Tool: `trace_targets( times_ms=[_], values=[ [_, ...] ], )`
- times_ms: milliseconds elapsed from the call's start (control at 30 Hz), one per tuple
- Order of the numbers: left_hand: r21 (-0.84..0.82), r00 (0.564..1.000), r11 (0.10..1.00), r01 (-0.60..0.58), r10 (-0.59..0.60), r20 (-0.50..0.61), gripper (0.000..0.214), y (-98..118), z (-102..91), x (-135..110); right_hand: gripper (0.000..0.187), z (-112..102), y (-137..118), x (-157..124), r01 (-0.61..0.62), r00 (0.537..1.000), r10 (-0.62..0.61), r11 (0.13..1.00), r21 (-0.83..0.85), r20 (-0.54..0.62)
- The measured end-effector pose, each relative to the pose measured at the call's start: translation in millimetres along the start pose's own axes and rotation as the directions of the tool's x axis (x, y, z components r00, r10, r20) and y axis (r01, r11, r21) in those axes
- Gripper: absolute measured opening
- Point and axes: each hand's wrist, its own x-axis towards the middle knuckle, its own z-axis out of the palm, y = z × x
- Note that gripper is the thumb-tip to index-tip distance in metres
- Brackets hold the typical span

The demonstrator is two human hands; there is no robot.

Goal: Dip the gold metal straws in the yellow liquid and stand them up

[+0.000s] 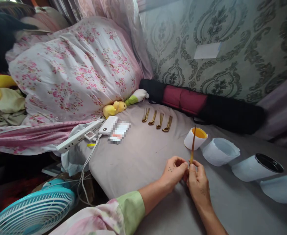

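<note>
My left hand [174, 171] and my right hand [198, 181] meet over a grey bed sheet [143, 156], fingers pinched together. Between them stands a thin brown stick [193, 145], upright, gripped at its lower end by my right hand; my left hand pinches at its base too. Just behind the stick sits a small white cup [195, 138] with yellow-orange contents. Four bent gold metal pieces [157, 119] lie in a row farther back.
Two white containers [220, 151] and a black-topped one [257, 167] lie to the right. A power strip [78, 136], a white power bank [108, 125] and cables lie left. Floral bedding [72, 71] is piled behind; a teal fan [33, 212] stands at the lower left.
</note>
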Motion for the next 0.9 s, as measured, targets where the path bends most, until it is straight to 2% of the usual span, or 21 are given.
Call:
trace_targets(
  times_ms=[333,467,633,900],
  values=[
    [-0.011,0.998,0.998,-0.066,0.067,0.022,0.018,-4,10.9,3,0.048,-2,-4,-1,0.098,0.984,-0.099,0.995,-0.013,-0.149],
    [-0.016,0.998,0.998,-0.061,0.061,0.030,0.019,-6,16.5,4,0.047,-4,-4,0,0.101,0.975,-0.098,0.995,0.004,-0.202],
    [-0.073,0.990,0.997,-0.025,0.035,0.140,0.025,-9,19.1,7,0.047,-6,-4,1,0.123,0.964,-0.118,0.992,0.003,-0.239],
    [-0.143,0.950,0.990,-0.018,0.061,0.305,0.036,-14,10.0,11,0.045,-3,-2,1,0.147,0.954,-0.139,0.989,0.009,-0.267]
  ],
)
